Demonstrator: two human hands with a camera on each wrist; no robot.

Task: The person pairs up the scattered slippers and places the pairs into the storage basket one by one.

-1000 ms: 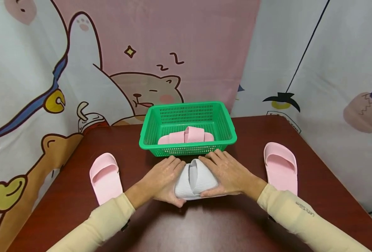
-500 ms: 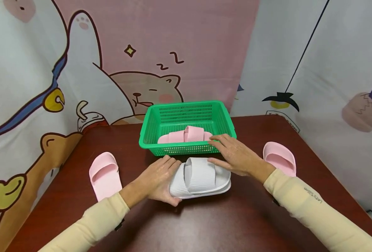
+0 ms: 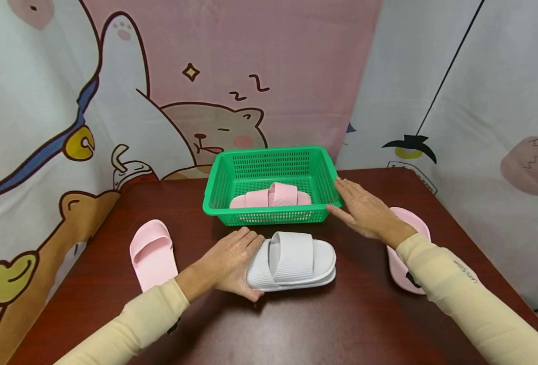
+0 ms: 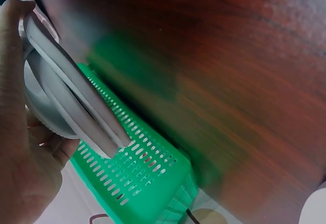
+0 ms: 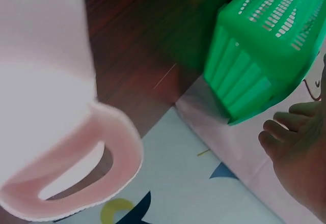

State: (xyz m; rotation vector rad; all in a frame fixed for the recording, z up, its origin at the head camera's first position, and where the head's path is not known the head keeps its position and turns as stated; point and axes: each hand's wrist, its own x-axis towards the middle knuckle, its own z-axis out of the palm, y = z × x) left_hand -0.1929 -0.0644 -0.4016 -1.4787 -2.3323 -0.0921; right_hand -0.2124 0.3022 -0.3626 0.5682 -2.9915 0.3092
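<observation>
A pair of white slippers (image 3: pixel 296 258), one against the other, is held just in front of the green basket (image 3: pixel 269 209). My left hand (image 3: pixel 234 261) grips their left end, thumb on the near side and fingers on the far side. In the left wrist view the two slippers' soles (image 4: pixel 81 96) lie close together. My right hand (image 3: pixel 364 210) is at the basket's front right corner with its fingers extended, holding nothing. Whether its fingertips touch the rim is unclear. Inside the basket lie pink slippers (image 3: pixel 282 195), partly hidden by the front wall.
One pink slipper (image 3: pixel 155 258) lies on the left of the brown table (image 3: pixel 296 334). Another pink slipper (image 3: pixel 409 217) on the right is partly covered by my right forearm. A cartoon-printed cloth (image 3: pixel 305 76) hangs behind the table.
My right hand has let go of the white slippers and moved up and right to the basket's right corner. My left hand still grips the slippers, which have shifted to show their right end.
</observation>
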